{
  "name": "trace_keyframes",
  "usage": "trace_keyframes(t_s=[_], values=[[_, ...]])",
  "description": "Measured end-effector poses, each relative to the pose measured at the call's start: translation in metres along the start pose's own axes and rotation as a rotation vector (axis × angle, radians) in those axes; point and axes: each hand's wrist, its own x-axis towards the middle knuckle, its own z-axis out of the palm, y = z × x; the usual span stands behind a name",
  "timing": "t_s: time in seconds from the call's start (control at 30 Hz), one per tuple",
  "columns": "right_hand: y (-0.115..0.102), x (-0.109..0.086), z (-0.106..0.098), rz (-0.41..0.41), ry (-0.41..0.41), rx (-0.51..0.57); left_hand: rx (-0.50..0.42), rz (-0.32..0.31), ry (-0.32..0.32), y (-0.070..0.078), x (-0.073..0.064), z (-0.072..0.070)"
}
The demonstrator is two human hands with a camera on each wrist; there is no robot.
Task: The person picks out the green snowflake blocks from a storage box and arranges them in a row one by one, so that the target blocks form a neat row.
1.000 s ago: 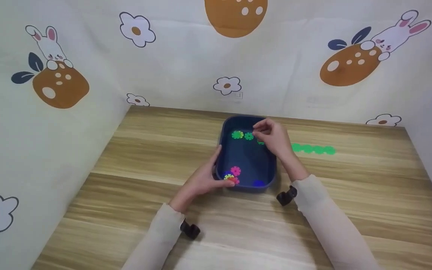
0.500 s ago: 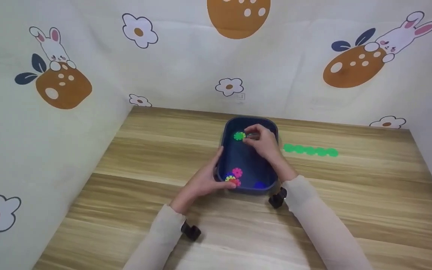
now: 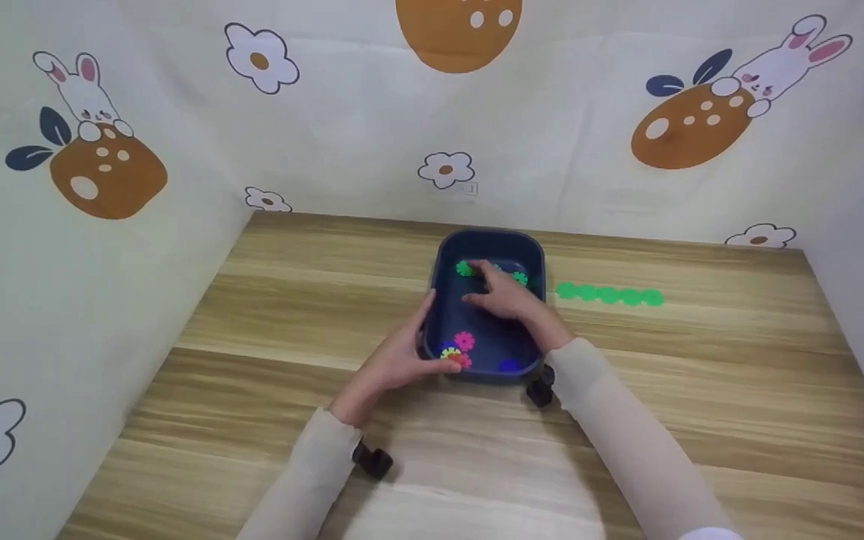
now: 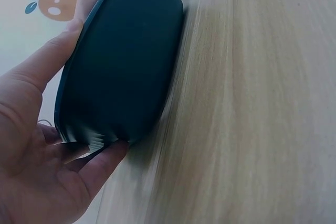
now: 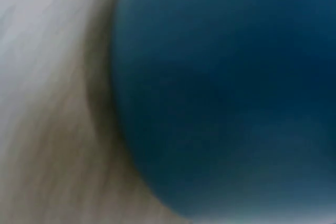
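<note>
Left hand (image 3: 400, 360) grips blue bin (image 3: 493, 341) by near-left corner. Right hand (image 3: 505, 294), thumb and fingers parted, at green flower pieces (image 3: 520, 279) inside bin's far end; careless fingertip push could scatter them.

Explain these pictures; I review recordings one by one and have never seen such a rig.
There is no machine: a person works with two bare hands. The widest picture comes from a head-worn camera. On the table stands a dark blue bin, with a row of green pieces to its right. Inside lie small flower-shaped pieces, among them pink, green and blue ones. The left hand grips the bin at its near left corner; the right hand reaches inside, thumb and forefinger apart near a green piece, with nothing visibly held. The other two pictures are taken from the wrists: the left shows that hand at the bin's outside; the right is blurred, mostly filled by blue, probably the bin.
</note>
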Motion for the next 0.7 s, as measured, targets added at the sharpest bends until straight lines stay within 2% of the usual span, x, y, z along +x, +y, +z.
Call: trace_keyframes(t_s=[0.4, 0.57, 0.7], values=[[-0.0029, -0.0015, 0.006, -0.028, -0.052, -0.032, -0.029, 0.0, 0.002, 0.0007, -0.0001, 0.0001], [-0.002, 0.0005, 0.0085, -0.065, -0.086, -0.122, -0.033, 0.03, 0.006, -0.0007, 0.001, 0.0003], [-0.0021, -0.001, 0.0088, -0.039, -0.109, -0.163, -0.034, 0.041, 0.002, -0.0026, 0.0016, 0.001]])
